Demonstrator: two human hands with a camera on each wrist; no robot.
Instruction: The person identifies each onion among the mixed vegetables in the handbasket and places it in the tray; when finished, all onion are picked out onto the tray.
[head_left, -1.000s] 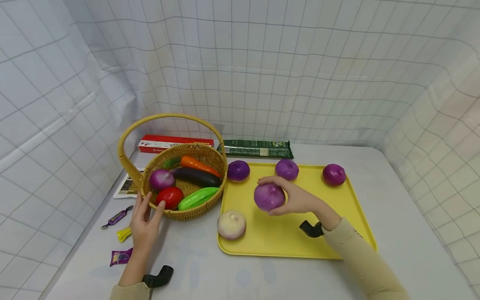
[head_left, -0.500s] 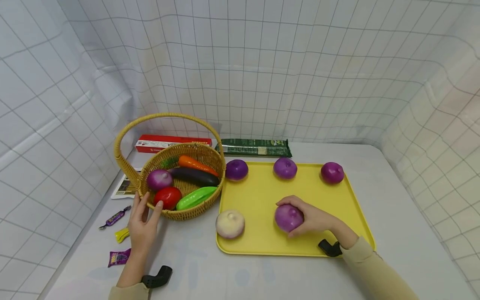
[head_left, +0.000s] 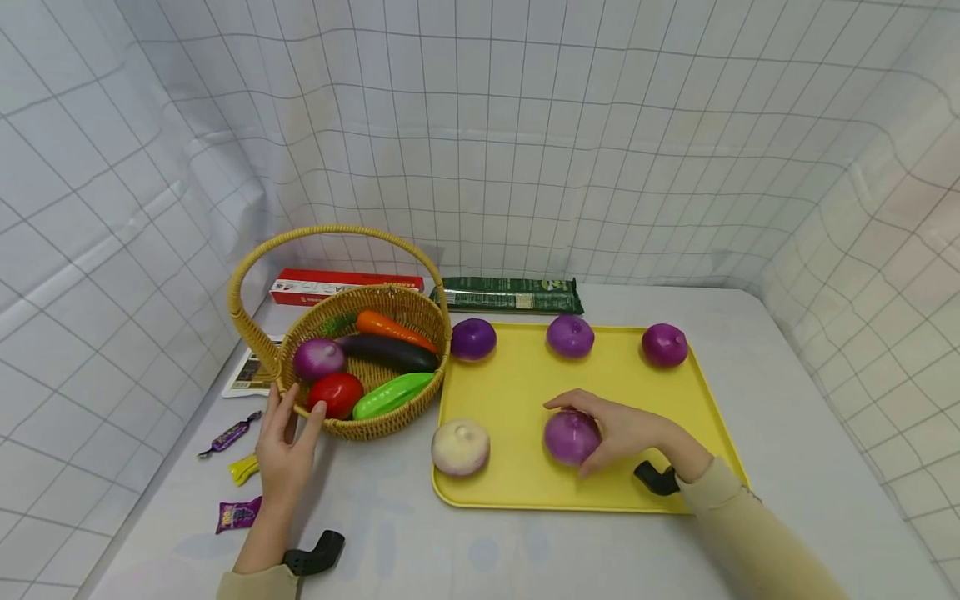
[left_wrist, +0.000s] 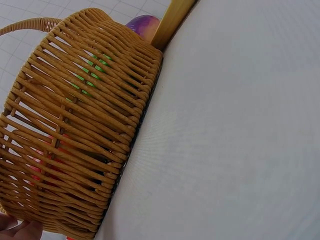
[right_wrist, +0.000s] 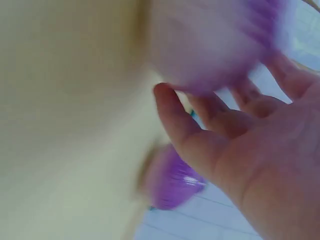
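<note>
Far left on the table (head_left: 465,550): three wrapped candies (head_left: 234,435), a leaflet (head_left: 251,375) behind them.

Left hand (head_left: 283,454) rests against the near rim of the wicker basket (head_left: 378,427). Fingers are straight and relaxed, thumb laid on the rim beside the red tomato (head_left: 337,394); nothing is pinched. The left wrist view shows only fingertips at the basket's (left_wrist: 75,145) lower weave. Basket also holds a purple onion (head_left: 319,359), an eggplant (head_left: 390,353), a carrot (head_left: 396,329) and a green cucumber (head_left: 393,395). A red box (head_left: 341,286) and a green packet (head_left: 510,294) lie behind, along the curtain.

Centre: yellow tray (head_left: 517,392). A pale onion (head_left: 461,447) sits at its near-left corner; three purple onions (head_left: 570,336) run along the far edge.

Right hand (head_left: 626,432) cups the held onion (head_left: 572,437) from the right side, fingers curled over its top and thumb low. The onion appears to rest on the tray floor, near-centre, well apart from the pale one. The right wrist view is blurred; curled fingers (right_wrist: 210,135) around purple are all it gives.

Judgement: the step is seating this onion on the tray. Best done by making sure it rests on its flat underside before loosening the fingers, then opening them outward, not dragging, so the round thing does not roll. The left hand bracing the basket looks sensible.
</note>
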